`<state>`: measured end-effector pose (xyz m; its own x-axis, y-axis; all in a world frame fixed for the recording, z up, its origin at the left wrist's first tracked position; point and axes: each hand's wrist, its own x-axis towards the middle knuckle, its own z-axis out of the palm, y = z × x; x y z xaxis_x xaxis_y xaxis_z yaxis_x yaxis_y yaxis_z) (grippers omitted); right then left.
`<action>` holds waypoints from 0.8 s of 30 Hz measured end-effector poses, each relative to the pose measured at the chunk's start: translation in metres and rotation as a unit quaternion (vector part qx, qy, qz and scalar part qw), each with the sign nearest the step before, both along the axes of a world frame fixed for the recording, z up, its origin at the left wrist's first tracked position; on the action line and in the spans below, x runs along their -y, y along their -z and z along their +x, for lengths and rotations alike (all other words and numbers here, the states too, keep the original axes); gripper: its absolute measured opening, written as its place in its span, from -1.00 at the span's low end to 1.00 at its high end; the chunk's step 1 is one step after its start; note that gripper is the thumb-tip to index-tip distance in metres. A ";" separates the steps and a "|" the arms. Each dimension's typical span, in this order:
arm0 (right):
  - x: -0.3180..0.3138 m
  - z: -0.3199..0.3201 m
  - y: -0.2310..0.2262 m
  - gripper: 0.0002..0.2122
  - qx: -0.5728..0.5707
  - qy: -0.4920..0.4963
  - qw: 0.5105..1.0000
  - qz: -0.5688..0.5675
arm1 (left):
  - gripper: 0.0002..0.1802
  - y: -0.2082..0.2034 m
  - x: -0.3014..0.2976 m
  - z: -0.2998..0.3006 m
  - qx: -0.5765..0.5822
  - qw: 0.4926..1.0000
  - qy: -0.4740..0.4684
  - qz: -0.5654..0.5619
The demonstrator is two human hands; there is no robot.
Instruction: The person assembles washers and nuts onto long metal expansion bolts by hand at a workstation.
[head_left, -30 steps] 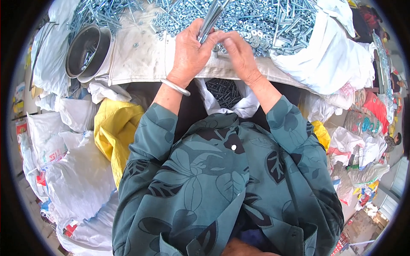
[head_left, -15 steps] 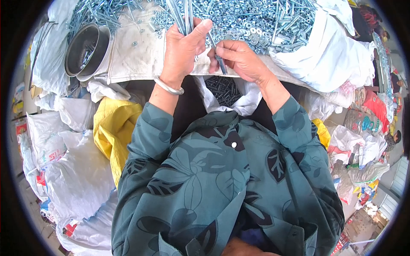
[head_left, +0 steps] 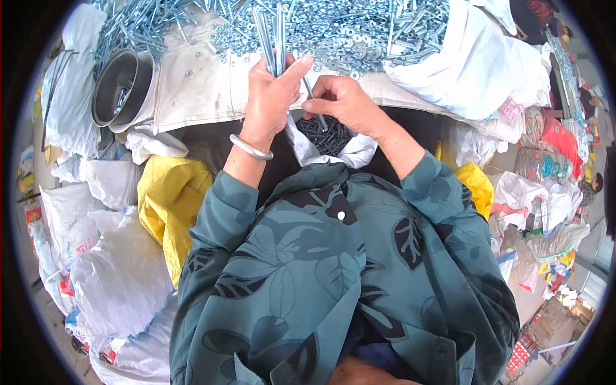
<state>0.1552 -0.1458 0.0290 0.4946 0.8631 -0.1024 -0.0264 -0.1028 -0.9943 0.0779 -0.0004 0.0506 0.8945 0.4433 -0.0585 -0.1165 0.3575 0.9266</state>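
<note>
My left hand (head_left: 271,96) is closed around a bunch of long silvery metal rods (head_left: 266,45) that stick up past the fingers. In my right hand (head_left: 346,99), thumb and fingers pinch a single thin rod (head_left: 305,85), which slants down toward me and looks darker and thicker at its lower end. That lower end hangs over an open white sack (head_left: 355,154) between my knees. Inside the sack lie many short, dark, tube-like pieces (head_left: 321,144). Whether the rod's end touches them I cannot tell.
On the cloth-covered table (head_left: 192,86) spread heaps of washers and nuts (head_left: 346,51), metal sleeves (head_left: 417,25) and long bolts (head_left: 138,25). A dark round pan (head_left: 97,96) with a few pieces stands left. White cloth (head_left: 468,70) covers the right; a yellow sack (head_left: 167,199) and white sacks (head_left: 115,276) surround me.
My right hand has shifted left and slightly down, bringing the pinched rod over the sack. The left hand still grips its bunch. The whole view has shifted a little.
</note>
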 end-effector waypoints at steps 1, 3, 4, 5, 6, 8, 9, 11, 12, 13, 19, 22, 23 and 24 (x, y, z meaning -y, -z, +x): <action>0.002 -0.002 0.003 -0.83 0.087 0.030 0.995 -0.029 | -0.76 0.001 0.003 0.000 -0.028 0.999 -0.029 0.017; 0.007 -0.005 0.006 -0.80 0.094 0.025 0.994 -0.041 | -0.76 0.001 0.006 0.000 -0.020 0.999 -0.031 0.007; 0.009 -0.007 0.006 -0.78 -0.105 0.017 0.994 0.018 | -0.77 0.000 0.004 0.000 -0.009 1.000 -0.009 -0.014; 0.011 -0.007 0.006 -0.76 -0.299 0.008 0.951 0.076 | -0.78 -0.001 0.002 0.000 0.002 0.999 0.013 -0.035; 0.016 -0.005 0.004 -0.73 -0.349 -0.024 0.933 0.089 | -0.78 -0.002 0.000 0.000 0.000 0.999 0.011 -0.034; 0.019 -0.004 0.006 -0.74 -0.375 -0.061 0.919 0.108 | -0.76 -0.002 -0.003 0.000 0.039 0.995 0.029 -0.087; 0.020 -0.004 0.006 -0.76 -0.398 -0.094 0.904 0.126 | -0.76 -0.001 -0.002 0.000 0.038 0.995 0.030 -0.087; 0.020 -0.006 0.005 -0.77 -0.386 -0.086 0.910 0.124 | -0.77 0.000 -0.001 -0.001 0.025 0.997 0.028 -0.060; 0.020 -0.007 0.005 -0.80 -0.356 -0.069 0.925 0.114 | -0.77 0.001 0.000 -0.001 0.025 0.997 0.029 -0.061; 0.019 -0.008 0.006 -0.83 -0.325 -0.051 0.939 0.103 | -0.77 0.002 0.000 -0.001 0.021 0.998 0.025 -0.048; 0.013 -0.016 0.020 -0.89 -0.032 0.060 0.997 0.021 | -0.75 0.014 0.008 -0.001 -0.007 1.000 -0.007 -0.012; 0.019 -0.021 0.025 -0.84 0.063 0.102 0.993 -0.009 | -0.76 0.027 0.008 -0.004 -0.068 0.995 -0.038 0.064; 0.020 -0.021 0.028 -0.81 0.101 0.119 0.987 -0.021 | -0.76 0.032 0.010 -0.003 -0.065 0.995 -0.038 0.064; 0.023 -0.016 0.027 -0.74 0.200 0.101 0.971 -0.080 | -0.77 0.032 0.010 -0.001 -0.064 0.991 -0.053 0.102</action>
